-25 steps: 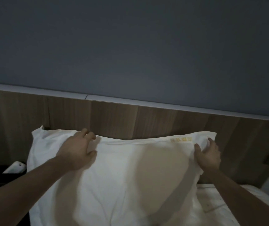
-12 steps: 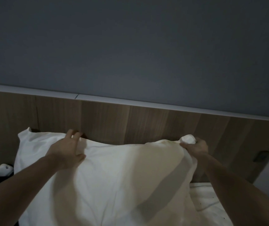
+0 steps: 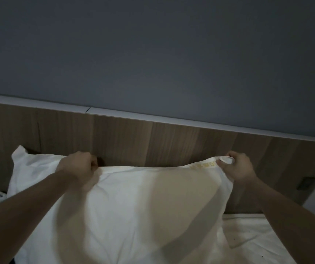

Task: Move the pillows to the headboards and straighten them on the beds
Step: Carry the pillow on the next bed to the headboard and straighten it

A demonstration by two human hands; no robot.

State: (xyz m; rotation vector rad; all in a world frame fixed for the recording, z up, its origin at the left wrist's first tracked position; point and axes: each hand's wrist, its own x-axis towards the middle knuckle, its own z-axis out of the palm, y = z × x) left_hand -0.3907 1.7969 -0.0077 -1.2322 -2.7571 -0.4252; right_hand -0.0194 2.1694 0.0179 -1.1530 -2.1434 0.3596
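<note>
Centrally in the frame, a white pillow (image 3: 133,206) stands against a wooden headboard (image 3: 153,143) on a white bed (image 3: 252,237). Left hand (image 3: 78,166) grips its top edge with curled fingers; right hand (image 3: 236,166) pinches the bunched top right corner.

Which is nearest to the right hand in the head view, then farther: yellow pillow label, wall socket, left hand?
From the right hand:
1. Yellow label, just left of it on the pillow edge.
2. Wall socket, on the right of the headboard.
3. Left hand, far left.
</note>
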